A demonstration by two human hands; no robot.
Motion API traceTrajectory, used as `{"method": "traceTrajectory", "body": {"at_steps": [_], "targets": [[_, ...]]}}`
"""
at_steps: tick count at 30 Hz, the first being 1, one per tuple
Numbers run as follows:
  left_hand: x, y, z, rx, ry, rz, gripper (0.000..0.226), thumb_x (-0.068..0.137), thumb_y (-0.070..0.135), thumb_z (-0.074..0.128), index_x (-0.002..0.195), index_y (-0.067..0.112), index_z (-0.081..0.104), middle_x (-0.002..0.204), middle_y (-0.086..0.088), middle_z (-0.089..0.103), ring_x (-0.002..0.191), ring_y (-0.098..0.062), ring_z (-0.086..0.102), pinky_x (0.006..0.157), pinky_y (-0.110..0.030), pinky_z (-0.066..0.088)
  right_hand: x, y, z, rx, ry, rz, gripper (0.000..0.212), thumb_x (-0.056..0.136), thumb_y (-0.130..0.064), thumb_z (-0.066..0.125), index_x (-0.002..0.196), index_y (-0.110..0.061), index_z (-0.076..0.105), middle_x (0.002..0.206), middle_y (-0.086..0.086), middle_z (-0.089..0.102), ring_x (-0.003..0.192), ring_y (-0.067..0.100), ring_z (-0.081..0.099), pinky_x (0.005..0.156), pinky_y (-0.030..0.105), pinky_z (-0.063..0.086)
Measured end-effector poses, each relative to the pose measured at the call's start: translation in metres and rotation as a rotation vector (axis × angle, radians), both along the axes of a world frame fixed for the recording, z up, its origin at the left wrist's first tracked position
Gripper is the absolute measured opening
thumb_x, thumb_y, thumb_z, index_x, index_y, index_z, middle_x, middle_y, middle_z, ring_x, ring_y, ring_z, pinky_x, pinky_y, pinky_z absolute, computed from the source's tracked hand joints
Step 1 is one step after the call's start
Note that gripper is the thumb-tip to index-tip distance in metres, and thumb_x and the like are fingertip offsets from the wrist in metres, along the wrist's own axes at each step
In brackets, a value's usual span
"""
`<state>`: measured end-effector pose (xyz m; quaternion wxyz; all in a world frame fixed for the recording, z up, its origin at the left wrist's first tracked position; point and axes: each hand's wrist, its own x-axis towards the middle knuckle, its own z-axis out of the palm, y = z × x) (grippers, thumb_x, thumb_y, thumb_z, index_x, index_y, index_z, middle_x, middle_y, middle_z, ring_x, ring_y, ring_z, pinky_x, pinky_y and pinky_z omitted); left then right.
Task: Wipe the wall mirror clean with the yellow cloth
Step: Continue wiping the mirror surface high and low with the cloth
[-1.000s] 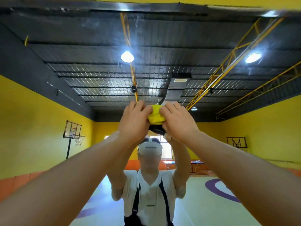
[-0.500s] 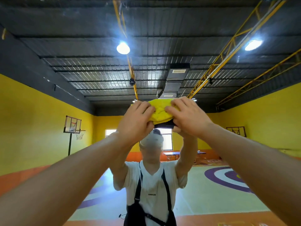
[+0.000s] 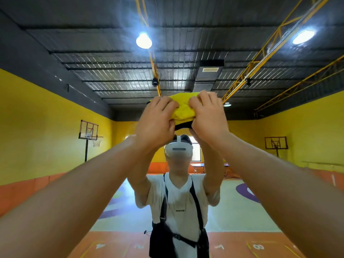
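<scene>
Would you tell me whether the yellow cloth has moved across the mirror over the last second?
No, not noticeably: the yellow cloth stays just below the reflected ceiling duct throughout.

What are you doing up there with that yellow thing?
A person is cleaning a big wall mirror. Both arms are stretched up, and the left hand and right hand press a bunched yellow cloth against the glass, above head height. The figure in front, in a white headset and white shirt, is that same person's reflection, with the gym and its basketball hoop mirrored behind.
</scene>
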<state>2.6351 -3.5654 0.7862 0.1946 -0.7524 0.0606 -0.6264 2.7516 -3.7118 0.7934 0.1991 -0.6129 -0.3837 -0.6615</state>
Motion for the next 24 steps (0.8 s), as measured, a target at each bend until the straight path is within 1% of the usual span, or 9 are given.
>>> {"method": "traceTrajectory", "body": {"at_steps": [3, 8, 10, 12, 15, 18, 20, 22, 24], "targets": [[0.002, -0.004, -0.007, 0.000, -0.019, 0.011, 0.053, 0.068, 0.016, 0.044, 0.117, 0.007, 0.062, 0.117, -0.011, 0.060, 0.107, -0.033, 0.050, 0.092, -0.043, 0.043, 0.004, 0.002, -0.004, 0.014, -0.020, 0.001, 0.050, 0.060, 0.001, 0.065, 0.108, -0.012, 0.059, 0.106, 0.013, 0.053, 0.098, 0.035, 0.046, 0.081, 0.043, 0.034], [0.011, -0.012, -0.018, -0.060, -0.115, -0.037, 0.039, 0.065, 0.011, 0.044, 0.098, 0.009, 0.065, 0.094, -0.009, 0.061, 0.090, -0.031, 0.049, 0.075, -0.040, 0.040, 0.004, 0.003, -0.020, 0.058, -0.043, 0.070, 0.043, 0.061, -0.002, 0.054, 0.103, -0.012, 0.061, 0.100, 0.013, 0.055, 0.093, 0.034, 0.048, 0.076, 0.042, 0.035], [0.014, -0.015, -0.027, -0.080, -0.134, -0.025, 0.033, 0.062, 0.008, 0.050, 0.092, 0.010, 0.065, 0.087, -0.007, 0.059, 0.084, -0.031, 0.050, 0.071, -0.038, 0.038, 0.006, 0.002, -0.032, 0.053, -0.047, 0.078, 0.043, 0.061, -0.004, 0.051, 0.101, -0.012, 0.062, 0.099, 0.012, 0.055, 0.092, 0.034, 0.048, 0.075, 0.041, 0.034], [0.015, -0.016, -0.041, -0.085, -0.130, -0.004, 0.030, 0.059, 0.005, 0.060, 0.089, 0.010, 0.064, 0.084, -0.006, 0.058, 0.081, -0.030, 0.051, 0.069, -0.035, 0.034, 0.007, 0.000, -0.046, 0.048, -0.058, 0.078, 0.043, 0.060, -0.002, 0.054, 0.101, -0.012, 0.063, 0.098, 0.012, 0.056, 0.092, 0.033, 0.047, 0.074, 0.040, 0.032], [0.013, -0.014, -0.062, -0.039, -0.120, 0.009, 0.027, 0.063, 0.007, 0.065, 0.089, 0.011, 0.064, 0.085, -0.005, 0.059, 0.082, -0.026, 0.050, 0.070, -0.032, 0.031, 0.006, -0.002, -0.072, 0.028, -0.038, 0.058, 0.043, 0.062, -0.002, 0.060, 0.104, -0.012, 0.063, 0.100, 0.013, 0.056, 0.094, 0.034, 0.046, 0.075, 0.041, 0.034], [0.014, -0.013, -0.086, -0.051, -0.116, 0.010, 0.028, 0.062, 0.007, 0.064, 0.090, 0.011, 0.064, 0.089, -0.006, 0.059, 0.085, -0.027, 0.050, 0.072, -0.036, 0.035, 0.000, -0.005, -0.098, -0.005, -0.008, 0.031, 0.037, 0.072, -0.017, 0.045, 0.104, -0.011, 0.063, 0.098, 0.014, 0.056, 0.092, 0.034, 0.047, 0.078, 0.042, 0.035], [0.014, -0.015, -0.100, -0.082, -0.092, 0.024, 0.031, 0.063, 0.005, 0.067, 0.092, 0.012, 0.063, 0.092, -0.005, 0.059, 0.088, -0.028, 0.049, 0.073, -0.037, 0.038, -0.004, -0.008, -0.108, -0.032, 0.043, 0.042, 0.045, 0.075, -0.026, 0.034, 0.104, -0.010, 0.064, 0.097, 0.015, 0.056, 0.092, 0.035, 0.048, 0.080, 0.046, 0.040], [0.013, -0.013, -0.112, -0.085, -0.067, 0.019, 0.031, 0.067, 0.007, 0.072, 0.097, 0.011, 0.063, 0.099, -0.005, 0.061, 0.094, -0.028, 0.049, 0.079, -0.038, 0.041, -0.008, -0.009, -0.115, -0.041, 0.077, 0.032, 0.046, 0.076, -0.028, 0.033, 0.104, -0.009, 0.065, 0.097, 0.016, 0.055, 0.092, 0.037, 0.050, 0.079, 0.048, 0.044], [0.009, -0.012, -0.122, -0.068, -0.045, 0.003, 0.028, 0.073, 0.012, 0.068, 0.100, 0.009, 0.064, 0.103, -0.008, 0.063, 0.096, -0.029, 0.051, 0.082, -0.040, 0.043, -0.008, -0.010, -0.125, -0.050, 0.088, 0.001, 0.042, 0.078, -0.029, 0.038, 0.105, -0.010, 0.064, 0.098, 0.015, 0.055, 0.092, 0.036, 0.050, 0.076, 0.046, 0.045]]}}
